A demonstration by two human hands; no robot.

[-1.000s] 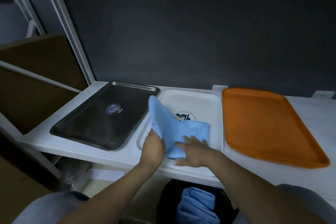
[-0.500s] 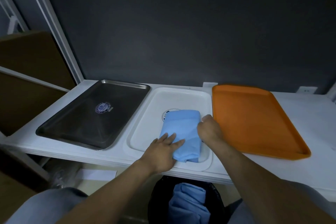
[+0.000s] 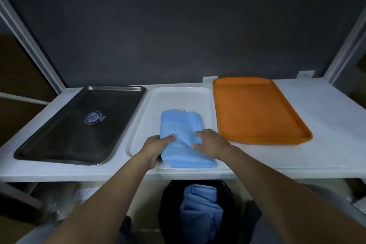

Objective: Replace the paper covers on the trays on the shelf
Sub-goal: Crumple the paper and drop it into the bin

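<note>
Gripping blue cover (image 3: 181,125), steel tray (image 3: 49,144) emblem (image 3: 93,118) unreadable

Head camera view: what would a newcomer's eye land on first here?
The folded blue paper cover, bright in the white tray at the middle of the shelf, with the left hand and the right hand holding its near end. Next, the orange tray to its right and the dark metal tray to its left, both bare. Below the shelf edge, a black bin holds crumpled blue paper.
</note>
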